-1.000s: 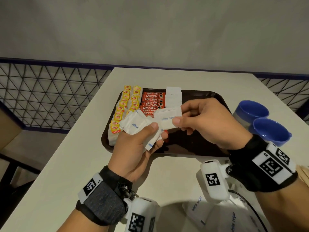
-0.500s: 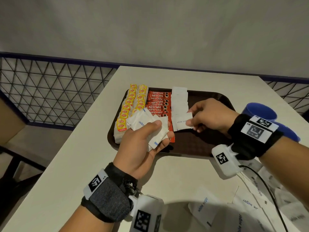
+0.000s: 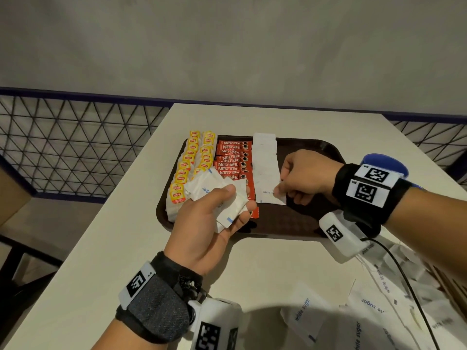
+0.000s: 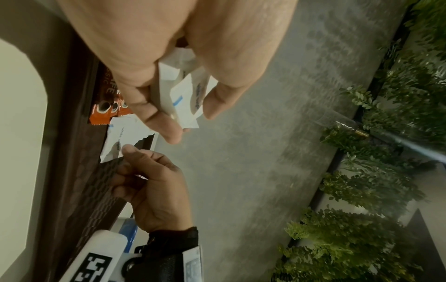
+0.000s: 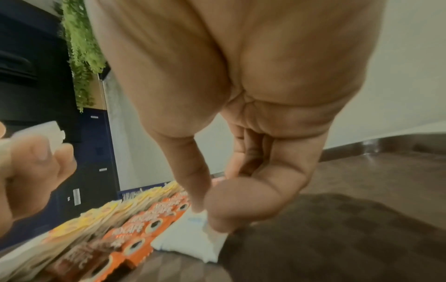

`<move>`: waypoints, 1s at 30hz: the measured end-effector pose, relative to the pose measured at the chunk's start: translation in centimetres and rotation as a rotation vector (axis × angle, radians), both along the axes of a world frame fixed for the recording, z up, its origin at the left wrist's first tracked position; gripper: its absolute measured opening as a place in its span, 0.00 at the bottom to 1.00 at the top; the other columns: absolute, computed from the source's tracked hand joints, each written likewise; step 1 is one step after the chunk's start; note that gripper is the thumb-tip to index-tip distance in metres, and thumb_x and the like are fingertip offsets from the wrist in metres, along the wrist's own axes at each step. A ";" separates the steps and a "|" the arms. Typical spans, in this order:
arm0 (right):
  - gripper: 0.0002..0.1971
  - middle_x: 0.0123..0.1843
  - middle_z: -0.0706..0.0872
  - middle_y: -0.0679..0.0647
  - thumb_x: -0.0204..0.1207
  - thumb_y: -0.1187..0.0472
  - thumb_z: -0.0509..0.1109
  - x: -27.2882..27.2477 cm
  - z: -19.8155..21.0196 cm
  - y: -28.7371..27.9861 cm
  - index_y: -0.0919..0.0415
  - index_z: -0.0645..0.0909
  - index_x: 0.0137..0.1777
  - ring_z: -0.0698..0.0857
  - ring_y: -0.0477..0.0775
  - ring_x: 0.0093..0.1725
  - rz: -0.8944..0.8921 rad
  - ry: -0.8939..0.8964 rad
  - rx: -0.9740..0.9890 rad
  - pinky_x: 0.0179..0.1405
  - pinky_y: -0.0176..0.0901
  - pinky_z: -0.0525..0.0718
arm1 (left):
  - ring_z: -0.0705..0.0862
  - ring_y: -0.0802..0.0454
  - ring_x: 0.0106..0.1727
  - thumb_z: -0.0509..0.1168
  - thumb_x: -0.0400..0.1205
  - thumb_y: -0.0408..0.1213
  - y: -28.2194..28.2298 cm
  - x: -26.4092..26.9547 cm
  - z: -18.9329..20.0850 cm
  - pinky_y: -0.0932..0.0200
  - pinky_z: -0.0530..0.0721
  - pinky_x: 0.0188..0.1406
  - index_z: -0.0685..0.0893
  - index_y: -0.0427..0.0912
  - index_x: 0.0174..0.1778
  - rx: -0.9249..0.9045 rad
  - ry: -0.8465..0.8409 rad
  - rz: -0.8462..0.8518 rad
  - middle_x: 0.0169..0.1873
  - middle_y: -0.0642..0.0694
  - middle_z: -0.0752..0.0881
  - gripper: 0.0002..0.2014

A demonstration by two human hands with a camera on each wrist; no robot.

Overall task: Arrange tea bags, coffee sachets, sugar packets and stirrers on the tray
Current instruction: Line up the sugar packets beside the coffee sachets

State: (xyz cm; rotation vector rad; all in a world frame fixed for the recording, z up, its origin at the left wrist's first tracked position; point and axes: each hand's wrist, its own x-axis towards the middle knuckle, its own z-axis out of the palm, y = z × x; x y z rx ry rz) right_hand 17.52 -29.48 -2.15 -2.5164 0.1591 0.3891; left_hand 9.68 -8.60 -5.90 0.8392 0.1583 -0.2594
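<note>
- On the dark brown tray (image 3: 300, 223), your right hand (image 3: 305, 176) pinched a single sugar packet (image 3: 267, 195) between thumb and forefinger and set it flat at the near end of the white sugar column (image 3: 265, 157).
- Over the tray's near-left edge, your left hand (image 3: 209, 223) held a fanned bundle of sugar packets (image 3: 217, 195), thumb on top and fingers curled beneath.
- At the tray's left side lay two rows of yellow-tagged tea bags (image 3: 194, 160); just right of them ran a column of red coffee sachets (image 3: 233, 157), with the sugar column touching or just beside it.
- Loose sugar packets (image 3: 305, 317) lay on the white table (image 3: 126, 236) near you, right of your left wrist; a blue cup (image 3: 384, 162) stood behind your right wrist.
- No stirrers could be made out in any view.
- Step in hand, by the look of it: laying sugar, with tea and coffee already placed and the tray's right part bare.
- The next move would likely call for you to let go of the placed packet without dragging it, then draw one packet from the left-hand bundle and overlap it in line.
</note>
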 end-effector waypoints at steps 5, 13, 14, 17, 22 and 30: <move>0.08 0.42 0.92 0.55 0.81 0.54 0.78 -1.6 2.4 0.3 0.56 0.84 0.51 0.89 0.51 0.35 0.050 -0.176 -0.083 0.33 0.41 0.88 | 0.91 0.25 0.56 0.52 0.85 0.18 0.1 -0.2 0.1 0.42 0.93 0.54 0.80 0.39 0.66 -0.102 -0.018 -0.063 0.56 0.30 0.92 0.20; 0.09 0.47 0.90 0.44 0.76 0.47 0.81 -7.7 2.8 2.9 0.45 0.86 0.52 0.90 0.43 0.41 0.161 -0.378 0.179 0.47 0.42 0.89 | 0.91 0.32 0.62 0.60 0.85 0.17 -0.2 -0.8 -0.2 0.39 0.92 0.57 0.79 0.39 0.76 0.025 -0.158 -0.198 0.64 0.35 0.90 0.24; 0.11 0.48 0.91 0.44 0.74 0.46 0.82 -8.1 2.6 3.0 0.44 0.86 0.53 0.90 0.43 0.41 0.163 -0.368 0.200 0.46 0.42 0.89 | 0.91 0.35 0.63 0.62 0.85 0.18 -0.3 -0.8 -0.1 0.40 0.92 0.57 0.79 0.40 0.76 0.041 -0.177 -0.203 0.64 0.37 0.90 0.24; 0.13 0.45 0.92 0.49 0.71 0.50 0.85 -9.0 2.0 2.8 0.46 0.88 0.54 0.92 0.47 0.38 0.122 -0.357 0.328 0.43 0.47 0.91 | 0.93 0.40 0.58 0.67 0.84 0.22 -0.3 -0.9 -0.2 0.49 0.94 0.47 0.81 0.44 0.75 0.105 -0.200 -0.183 0.62 0.39 0.92 0.23; 0.13 0.42 0.93 0.60 0.73 0.65 0.84 -9.6 1.5 2.1 0.56 0.89 0.55 0.92 0.58 0.35 0.043 -0.321 0.571 0.37 0.46 0.93 | 0.93 0.45 0.45 0.72 0.83 0.30 -0.4 -0.8 -0.3 0.60 0.90 0.33 0.85 0.42 0.71 0.164 -0.163 -0.110 0.57 0.37 0.93 0.19; 0.10 0.40 0.91 0.72 0.74 0.68 0.82 -9.9 0.2 1.7 0.71 0.87 0.52 0.90 0.62 0.37 -0.091 -0.282 0.784 0.37 0.46 0.93 | 0.90 0.44 0.41 0.73 0.81 0.35 -0.3 -0.5 -0.5 0.59 0.84 0.30 0.84 0.39 0.68 0.168 -0.171 -0.015 0.56 0.35 0.93 0.19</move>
